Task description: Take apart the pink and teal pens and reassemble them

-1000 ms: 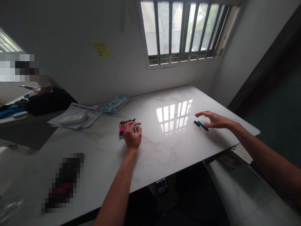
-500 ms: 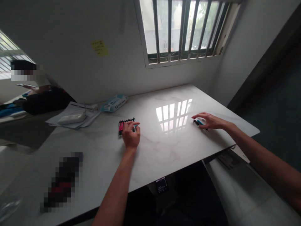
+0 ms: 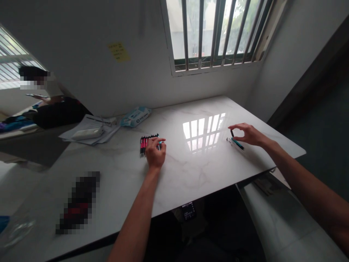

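Observation:
My left hand [image 3: 156, 153] rests over the right end of a row of pens [image 3: 143, 145] on the marble-patterned table, its index finger and thumb apart. Red and black pens show at its left, and a bit of teal shows beside the thumb. Farther right, my right hand [image 3: 248, 134] pinches a short black piece shaped like a pen cap [image 3: 232, 133], held upright above the table between thumb and fingertips. Just below lie a teal pen [image 3: 237, 143] and a thin, pale clear pen [image 3: 231, 142], side by side.
A blue wipes packet [image 3: 136, 116] and papers [image 3: 109, 134] with a white pouch [image 3: 88, 134] lie at the back left. Nearer is a blurred-out dark object [image 3: 79, 202]. A phone [image 3: 188, 211] is below the table's front edge. Another person [image 3: 58, 109] sits at far left.
My right hand has risen a little with the black piece, which lay low beside the teal pen before. My left hand stays over the pens. The view has shifted slightly.

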A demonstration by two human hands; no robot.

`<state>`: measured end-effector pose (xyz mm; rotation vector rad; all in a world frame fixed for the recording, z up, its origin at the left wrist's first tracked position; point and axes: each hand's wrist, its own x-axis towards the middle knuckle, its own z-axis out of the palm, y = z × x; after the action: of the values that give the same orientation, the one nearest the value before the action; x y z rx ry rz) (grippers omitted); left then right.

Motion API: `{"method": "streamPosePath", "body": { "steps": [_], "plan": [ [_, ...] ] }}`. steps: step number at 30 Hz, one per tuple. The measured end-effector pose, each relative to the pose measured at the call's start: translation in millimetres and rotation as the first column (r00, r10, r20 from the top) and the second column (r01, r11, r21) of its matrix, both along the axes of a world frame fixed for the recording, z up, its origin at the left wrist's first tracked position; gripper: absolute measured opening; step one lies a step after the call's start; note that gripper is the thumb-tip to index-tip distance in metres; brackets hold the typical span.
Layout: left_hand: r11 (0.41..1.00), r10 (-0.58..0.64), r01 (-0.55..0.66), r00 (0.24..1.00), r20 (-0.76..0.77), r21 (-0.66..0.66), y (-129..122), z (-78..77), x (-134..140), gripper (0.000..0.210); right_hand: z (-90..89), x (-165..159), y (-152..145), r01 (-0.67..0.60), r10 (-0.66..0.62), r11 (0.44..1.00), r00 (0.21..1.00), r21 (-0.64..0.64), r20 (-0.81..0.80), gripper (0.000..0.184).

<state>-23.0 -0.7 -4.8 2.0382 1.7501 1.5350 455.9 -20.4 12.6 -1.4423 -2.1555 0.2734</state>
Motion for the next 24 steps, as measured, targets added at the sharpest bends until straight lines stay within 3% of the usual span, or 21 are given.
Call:
{"method": "streamPosePath", "body": {
  "steps": [2,4,8,10,12,15,18,21,24],
  "plan": [
    [0.992,-0.105,0.108,0.993,0.058,-0.066,-2.2,0.5,5.3,0.020,-0.8,-20.9,-6.3,0.048,-0.043,0.993,0.998,0.105,-0.049,0.052],
    [0.951,-0.231,0.260,0.957,0.175,-0.170,-5.6,1.0,14.0,0.022,-1.9,-54.4,-14.4,0.019,-0.005,0.985,0.996,0.169,-0.084,0.053],
    [0.767,-0.433,0.553,0.820,0.374,-0.325,-15.2,2.3,38.2,0.035,0.2,-135.2,-28.3,-0.184,0.205,0.961,0.975,0.207,-0.085,0.054],
    [0.669,-0.482,0.661,0.734,0.479,-0.339,-21.0,1.6,49.4,0.043,3.1,-167.9,-30.3,-0.242,0.264,0.949,0.960,0.201,-0.091,0.053],
    [0.610,-0.484,0.730,0.652,0.584,-0.309,-26.2,-0.8,57.3,0.047,5.2,-190.5,-29.0,-0.280,0.300,0.943,0.949,0.182,-0.099,0.048],
    [0.632,-0.446,0.737,0.598,0.666,-0.238,-31.1,-6.1,62.4,0.048,4.9,-207.4,-25.6,-0.330,0.351,0.928,0.929,0.172,-0.115,0.039],
    [0.669,-0.434,0.713,0.604,0.668,-0.210,-32.1,-8.9,62.5,0.045,2.2,-210.2,-25.1,-0.354,0.384,0.914,0.913,0.199,-0.141,0.038],
    [0.719,-0.423,0.662,0.659,0.622,-0.211,-31.5,-8.7,60.6,0.035,1.0,-198.8,-25.1,-0.323,0.357,0.922,0.923,0.212,-0.145,0.042],
    [0.808,-0.363,0.542,0.766,0.530,-0.231,-30.7,-8.2,57.7,0.026,1.4,-167.5,-21.2,-0.227,0.258,0.953,0.955,0.198,-0.146,0.033]
  ]
}}
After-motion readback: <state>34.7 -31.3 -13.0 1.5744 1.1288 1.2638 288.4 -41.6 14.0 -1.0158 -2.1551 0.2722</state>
